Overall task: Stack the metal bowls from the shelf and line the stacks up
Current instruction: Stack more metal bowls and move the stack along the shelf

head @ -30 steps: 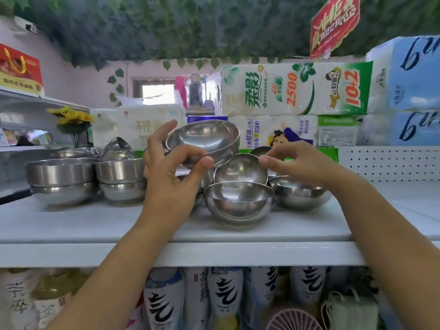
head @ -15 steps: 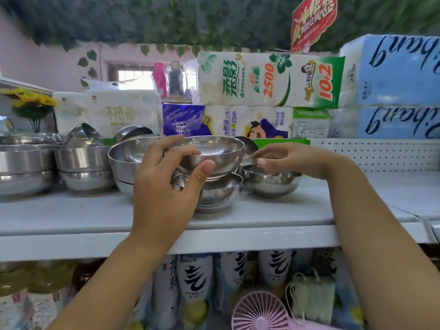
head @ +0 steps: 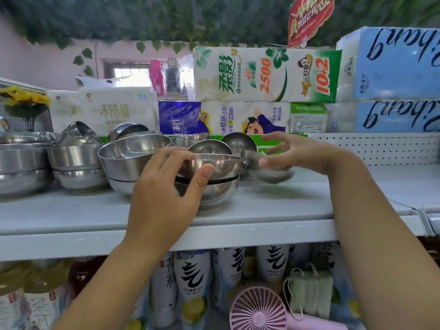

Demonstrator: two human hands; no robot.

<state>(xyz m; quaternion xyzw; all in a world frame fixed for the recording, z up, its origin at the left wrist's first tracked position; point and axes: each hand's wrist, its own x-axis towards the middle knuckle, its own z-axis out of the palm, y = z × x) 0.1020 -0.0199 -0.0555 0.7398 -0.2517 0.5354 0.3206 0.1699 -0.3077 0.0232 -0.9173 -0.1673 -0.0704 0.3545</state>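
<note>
As left hand (head: 162, 203) grips bowl (head: 221, 166) — right hand (head: 292, 153) hovers.

The left hand (head: 164, 198) reached over the front edge of the shelf (head: 285, 210), fingers and thumb round the top bowl (head: 223, 165), which sat in a lower bowl (head: 214, 194) on the shelf. Just left of that hand stood a wider stack (head: 128, 160), with more stacks (head: 76, 163) farther left. To its right, the right hand (head: 292, 153) hovered over a blurred bowl (head: 273, 173), and tissue packs (head: 264, 75) lay behind both hands.
</note>
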